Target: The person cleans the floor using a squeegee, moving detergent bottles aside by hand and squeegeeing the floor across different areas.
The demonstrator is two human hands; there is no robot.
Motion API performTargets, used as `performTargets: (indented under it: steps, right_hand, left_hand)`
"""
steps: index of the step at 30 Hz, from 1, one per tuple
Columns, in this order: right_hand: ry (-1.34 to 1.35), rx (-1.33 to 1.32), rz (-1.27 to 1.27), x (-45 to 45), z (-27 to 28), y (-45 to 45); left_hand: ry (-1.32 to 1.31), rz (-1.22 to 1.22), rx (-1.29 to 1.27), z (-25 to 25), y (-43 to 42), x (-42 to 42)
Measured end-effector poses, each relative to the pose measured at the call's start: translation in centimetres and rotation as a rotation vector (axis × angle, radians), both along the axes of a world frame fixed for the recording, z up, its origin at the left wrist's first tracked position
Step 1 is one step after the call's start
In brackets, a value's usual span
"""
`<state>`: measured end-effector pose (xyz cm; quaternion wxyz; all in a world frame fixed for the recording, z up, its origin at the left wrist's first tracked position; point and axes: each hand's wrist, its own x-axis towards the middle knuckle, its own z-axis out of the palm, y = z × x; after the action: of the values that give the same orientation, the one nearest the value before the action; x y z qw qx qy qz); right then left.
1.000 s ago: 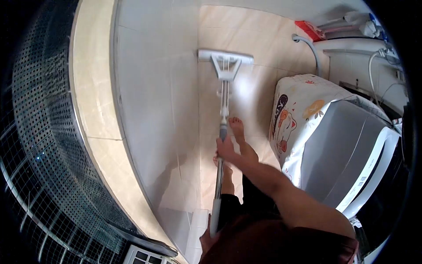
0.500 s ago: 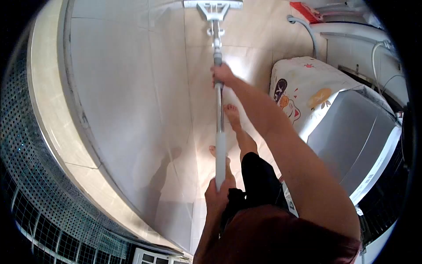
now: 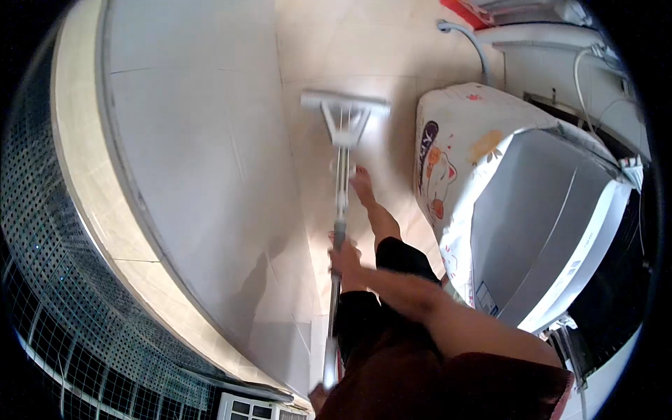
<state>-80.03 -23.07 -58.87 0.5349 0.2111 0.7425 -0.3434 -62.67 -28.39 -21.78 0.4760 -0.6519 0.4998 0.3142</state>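
A sponge mop with a wide white head lies out in front of me, its head on the beige tiled floor. My right hand is wrapped round the grey grip on the middle of the pole. Lower down, my left hand is at the white end of the handle, close to my body. It is partly cut off by my shirt, but its fingers appear closed round the handle. My bare feet stand just behind the mop head, close to the pole.
To the right stands a grey and white appliance under a patterned cloth cover. Behind it a grey hose bends down to the floor near a red item. A pale tiled wall runs along the left.
The mop has been pulled back toward me, its head now nearer my feet. Both hands have moved down toward my body with it, and the view has shifted slightly.
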Motion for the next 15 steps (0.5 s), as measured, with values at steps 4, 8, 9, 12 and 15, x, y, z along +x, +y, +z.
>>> performTargets:
  steps: [4,8,9,12,15]
  right_hand:
    - [0.218,-0.033,-0.131,-19.7,-4.8,0.3]
    - [0.343,0.209,0.050,-38.3,-17.3,4.4]
    - [0.447,0.172,0.071,-41.8,-17.0,5.7]
    - [0.342,0.227,0.133,-43.3,-14.5,7.2]
    - [0.256,0.188,0.048,-33.1,-15.1,6.8]
  left_hand:
    - [0.263,-0.310,0.049,-13.9,0.4,-8.0]
    - [0.479,-0.027,0.164,-21.3,4.8,-26.5]
    - [0.569,0.025,0.219,-22.4,6.2,-28.9]
    - [0.569,0.015,0.312,-21.5,7.2,-30.0]
    - [0.437,-0.147,0.176,-19.4,5.3,-23.7]
